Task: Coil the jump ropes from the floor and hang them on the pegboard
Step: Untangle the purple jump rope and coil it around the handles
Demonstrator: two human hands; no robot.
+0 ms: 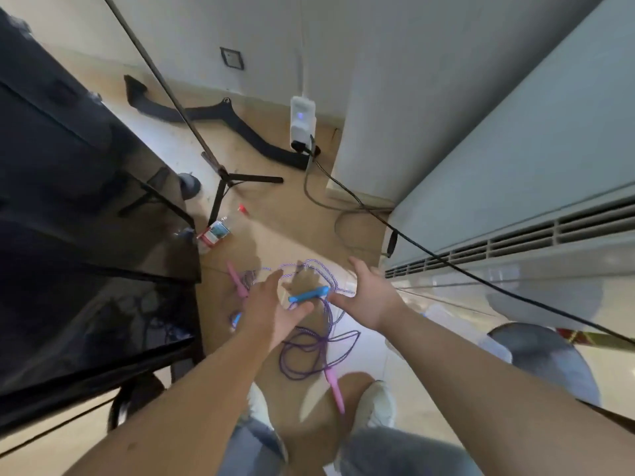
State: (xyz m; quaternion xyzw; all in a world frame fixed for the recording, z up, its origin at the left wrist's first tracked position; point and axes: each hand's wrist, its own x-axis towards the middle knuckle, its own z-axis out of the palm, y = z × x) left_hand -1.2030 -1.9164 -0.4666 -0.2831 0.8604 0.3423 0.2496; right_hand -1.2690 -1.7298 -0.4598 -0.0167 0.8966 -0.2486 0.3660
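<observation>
Two purple braided jump ropes (309, 352) are left tangled on the tan floor (275, 207) under left hand (271, 304) and right hand (369, 297), fingers (357, 267) spread, nothing held. Pick-up is judged in hand; the blue plastic handle (307, 294) must be gripped.

The purple rope (282, 355) is a plain deep violet and ends in a pink handle (335, 389); a second pink handle (237, 281) is the same shade. The striped rope (332, 317) is twisted lilac and white, a candy-stripe pattern, with a bright blue handle (309, 294). The floor (275, 207) is tan. My shoes (376, 403) are off-white and my jeans (395, 451) a faded blue-grey. The tripod (237, 182) and the cable (446, 262) are black. The adaptor (302, 120) is white with a small blue light. The bottle cap (243, 208) is red; the bottle label (214, 233) is red, white and blue. The cabinet (86, 201) is glossy black, and the air conditioner (515, 166) is white with a slatted grille.
</observation>
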